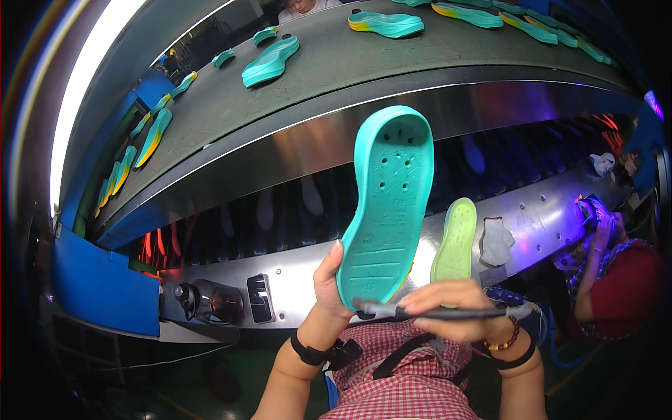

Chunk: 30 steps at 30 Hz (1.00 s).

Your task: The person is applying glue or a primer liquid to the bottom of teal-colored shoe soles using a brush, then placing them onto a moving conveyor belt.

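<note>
A teal shoe sole stands nearly upright in my left hand, its hollow inner side facing me and its toe end down. That hand grips the sole's lower left edge, with the thumb showing and the other fingers hidden behind. My right hand is closed round the dark handle of a brush, held crosswise. The brush's pale, slightly blurred tip is at the lower end of the sole; whether it touches cannot be made out. A light green sole lies on the metal ledge just beyond my right hand.
Behind the metal ledge runs a dark recess with glowing red parts. A phone, a dark container and a whitish cloth lie there. Several teal soles rest on the belt. A co-worker works at right.
</note>
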Each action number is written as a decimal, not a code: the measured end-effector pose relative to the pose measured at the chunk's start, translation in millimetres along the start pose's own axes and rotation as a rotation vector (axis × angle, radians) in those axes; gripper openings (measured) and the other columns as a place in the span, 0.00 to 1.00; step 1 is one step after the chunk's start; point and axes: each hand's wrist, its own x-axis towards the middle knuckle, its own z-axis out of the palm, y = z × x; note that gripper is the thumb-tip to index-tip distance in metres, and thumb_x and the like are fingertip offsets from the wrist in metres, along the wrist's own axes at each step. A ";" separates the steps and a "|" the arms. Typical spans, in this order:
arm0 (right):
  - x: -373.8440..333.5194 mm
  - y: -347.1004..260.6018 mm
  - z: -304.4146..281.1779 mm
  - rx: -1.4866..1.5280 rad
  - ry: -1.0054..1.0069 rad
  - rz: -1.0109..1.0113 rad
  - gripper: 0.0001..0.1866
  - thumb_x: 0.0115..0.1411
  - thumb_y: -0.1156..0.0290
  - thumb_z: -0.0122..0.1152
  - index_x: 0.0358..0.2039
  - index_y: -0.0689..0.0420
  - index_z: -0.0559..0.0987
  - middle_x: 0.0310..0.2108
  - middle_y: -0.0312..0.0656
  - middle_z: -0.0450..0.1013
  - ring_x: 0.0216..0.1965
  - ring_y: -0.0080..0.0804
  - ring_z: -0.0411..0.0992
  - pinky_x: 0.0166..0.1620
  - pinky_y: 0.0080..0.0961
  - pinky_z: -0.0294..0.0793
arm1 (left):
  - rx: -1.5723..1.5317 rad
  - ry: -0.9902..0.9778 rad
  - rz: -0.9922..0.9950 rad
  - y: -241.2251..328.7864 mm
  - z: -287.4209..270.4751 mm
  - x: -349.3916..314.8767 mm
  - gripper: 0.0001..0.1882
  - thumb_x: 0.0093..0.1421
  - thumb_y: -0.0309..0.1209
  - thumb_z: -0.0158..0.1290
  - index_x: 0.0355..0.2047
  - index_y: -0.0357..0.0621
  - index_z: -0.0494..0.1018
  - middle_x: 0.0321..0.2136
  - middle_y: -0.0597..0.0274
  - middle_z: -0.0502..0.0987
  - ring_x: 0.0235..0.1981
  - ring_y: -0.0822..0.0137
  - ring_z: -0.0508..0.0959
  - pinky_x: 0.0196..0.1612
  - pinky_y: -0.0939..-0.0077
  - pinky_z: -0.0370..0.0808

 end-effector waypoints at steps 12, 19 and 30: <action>1.1 -12.4 -33.8 -0.266 -0.490 -0.052 0.12 0.51 0.76 0.61 0.38 0.56 0.79 0.38 0.41 0.77 0.38 0.37 0.77 0.40 0.27 0.77 | 0.279 0.060 -0.547 9.5 20.6 5.3 0.27 0.61 0.37 0.47 0.56 0.30 0.61 0.52 0.47 0.69 0.50 0.60 0.73 0.55 0.69 0.68; -3.5 -12.9 -42.1 -0.513 -0.772 0.031 0.17 0.49 0.78 0.56 0.42 0.56 0.77 0.43 0.42 0.76 0.41 0.38 0.76 0.42 0.27 0.76 | 0.347 0.071 -0.670 14.1 18.6 6.2 0.27 0.63 0.39 0.47 0.57 0.34 0.61 0.50 0.50 0.70 0.48 0.65 0.73 0.49 0.71 0.73; -12.1 -1.8 -67.6 -0.420 -0.371 0.013 0.19 0.47 0.80 0.57 0.43 0.57 0.76 0.43 0.43 0.75 0.42 0.41 0.75 0.46 0.30 0.74 | 0.495 0.124 -0.618 21.6 12.0 -2.2 0.26 0.63 0.40 0.48 0.56 0.35 0.63 0.48 0.53 0.73 0.44 0.67 0.76 0.45 0.73 0.76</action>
